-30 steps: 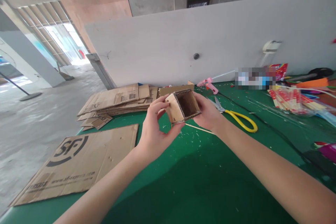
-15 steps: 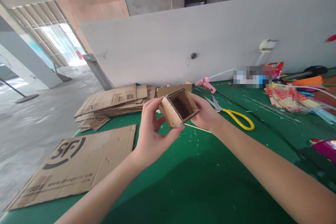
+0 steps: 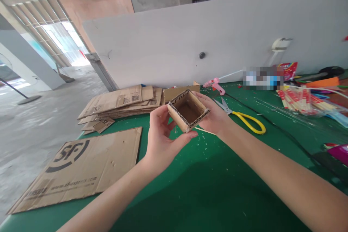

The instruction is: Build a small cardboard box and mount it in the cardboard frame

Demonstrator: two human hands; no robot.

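Both my hands hold a small open-topped cardboard box (image 3: 187, 111) above the green table (image 3: 206, 188). My left hand (image 3: 161, 137) grips its near left side, thumb under the front corner and fingers curled behind. My right hand (image 3: 214, 116) cups the box's right side from behind. The box's open mouth faces up toward me, showing its brown inside and corrugated rim. A thin wooden stick (image 3: 205, 131) lies on the table just below the box.
A large flat cardboard sheet (image 3: 78, 170) with a black logo lies at the left. A stack of flattened cardboard (image 3: 119, 103) sits behind it. Yellow-handled scissors (image 3: 241, 117) and a pink glue gun (image 3: 214, 84) lie to the right, with packets of sticks (image 3: 301, 99) beyond. A white wall panel borders the back.
The box has been turned in my hands from tilted on its side, mouth facing right, to nearly upright with the mouth up. Both hands have stayed on it.
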